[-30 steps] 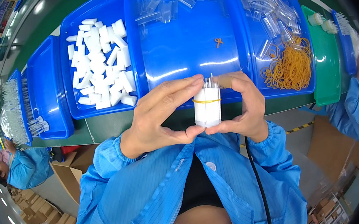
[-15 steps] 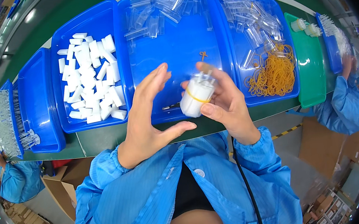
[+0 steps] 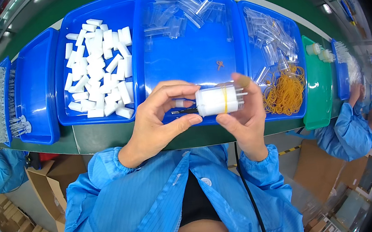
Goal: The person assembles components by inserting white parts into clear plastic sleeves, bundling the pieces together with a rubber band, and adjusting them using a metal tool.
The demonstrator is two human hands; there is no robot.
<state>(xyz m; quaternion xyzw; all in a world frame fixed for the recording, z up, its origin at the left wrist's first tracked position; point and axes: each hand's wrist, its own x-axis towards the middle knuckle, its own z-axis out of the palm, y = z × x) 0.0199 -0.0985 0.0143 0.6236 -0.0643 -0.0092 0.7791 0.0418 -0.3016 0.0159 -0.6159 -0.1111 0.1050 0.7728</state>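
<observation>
Between my two hands lies a bundle of white blocks in clear sleeves [image 3: 208, 102], turned sideways, with thin prongs sticking out of its right end. A yellow rubber band [image 3: 226, 99] circles it near that end. My left hand [image 3: 156, 119] pinches the left end with thumb and fingertips. My right hand [image 3: 250, 120] has its thumb at the lower side by the band; its raised fingers are blurred and partly behind the bundle. Just left of the bundle, a thin black pen-like thing [image 3: 184, 111] shows between my left thumb and fingers.
White blocks [image 3: 96, 71] fill a blue tray on the left. Clear tubes [image 3: 179, 13] lie in the middle tray, with a small brown band [image 3: 219, 65]. The right tray holds more tubes and yellow rubber bands [image 3: 285, 91]. Beyond is a green tray [image 3: 319, 100]. Co-workers sit on both sides.
The bundle has turned from upright to sideways, its prongs now pointing right. My left hand has closed from wide apart onto its left end. The view has shifted slightly.
</observation>
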